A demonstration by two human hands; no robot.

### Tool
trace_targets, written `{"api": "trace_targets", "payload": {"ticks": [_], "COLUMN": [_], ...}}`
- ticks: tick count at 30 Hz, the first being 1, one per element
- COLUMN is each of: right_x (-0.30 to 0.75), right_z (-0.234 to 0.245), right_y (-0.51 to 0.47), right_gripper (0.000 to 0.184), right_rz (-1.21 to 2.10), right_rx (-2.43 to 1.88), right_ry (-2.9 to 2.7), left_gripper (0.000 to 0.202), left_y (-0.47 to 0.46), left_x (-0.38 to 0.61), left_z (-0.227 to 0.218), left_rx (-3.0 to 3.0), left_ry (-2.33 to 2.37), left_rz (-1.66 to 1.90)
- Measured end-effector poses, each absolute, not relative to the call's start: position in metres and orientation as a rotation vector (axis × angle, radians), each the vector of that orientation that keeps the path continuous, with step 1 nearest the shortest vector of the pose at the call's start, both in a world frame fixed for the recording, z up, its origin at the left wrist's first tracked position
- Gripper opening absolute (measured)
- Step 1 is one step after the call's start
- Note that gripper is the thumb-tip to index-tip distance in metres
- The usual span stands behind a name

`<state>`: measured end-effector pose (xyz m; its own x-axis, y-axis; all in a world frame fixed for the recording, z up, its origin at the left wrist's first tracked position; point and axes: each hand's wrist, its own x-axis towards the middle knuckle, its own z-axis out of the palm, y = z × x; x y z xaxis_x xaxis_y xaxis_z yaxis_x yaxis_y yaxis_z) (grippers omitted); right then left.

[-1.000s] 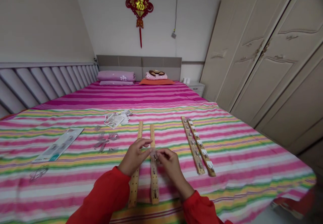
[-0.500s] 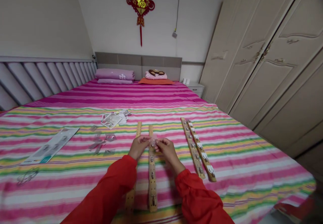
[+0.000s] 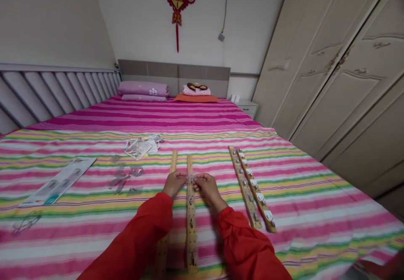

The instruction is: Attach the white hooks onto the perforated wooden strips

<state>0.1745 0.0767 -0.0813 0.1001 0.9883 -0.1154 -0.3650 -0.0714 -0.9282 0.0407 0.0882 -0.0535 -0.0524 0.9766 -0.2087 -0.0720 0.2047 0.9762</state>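
Two perforated wooden strips lie lengthwise on the striped bedspread [image 3: 284, 166] in front of me. My left hand [image 3: 174, 182] and my right hand [image 3: 206, 186] meet over the right one of them [image 3: 190, 217], both pinching a small clear hook [image 3: 191, 180] against it. Small metal hooks sit lower down on this strip. The other strip [image 3: 173, 162] runs under my left hand. Both arms wear red sleeves.
Two more wooden strips [image 3: 251, 186] with white and metal hooks lie to the right. Loose clear hooks [image 3: 124, 177], a pile of clear packets [image 3: 140, 146] and a printed card [image 3: 58, 181] lie to the left. Wardrobe doors [image 3: 341, 74] line the right wall.
Both hands have moved farther up the strip, away from me, still pinched together on the small hook. The camera has tilted slightly.
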Motion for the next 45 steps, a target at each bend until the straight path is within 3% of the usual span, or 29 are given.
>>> {"api": "trace_targets", "payload": {"ticks": [26, 45], "right_x": [0.172, 0.173], "right_z": [-0.108, -0.115], "right_y": [0.086, 0.091], "right_gripper": [0.008, 0.01], "right_rz": [1.232, 1.369], "right_rx": [-1.185, -1.181], "right_ry": [-0.874, -0.797], "left_gripper": [0.007, 0.023], "left_y": [0.097, 0.093], "left_x": [0.043, 0.049], "left_z": [-0.086, -0.085], "left_rx": [1.351, 1.421], "left_ry": [1.65, 1.793], "left_rz": [0.972, 0.912]}}
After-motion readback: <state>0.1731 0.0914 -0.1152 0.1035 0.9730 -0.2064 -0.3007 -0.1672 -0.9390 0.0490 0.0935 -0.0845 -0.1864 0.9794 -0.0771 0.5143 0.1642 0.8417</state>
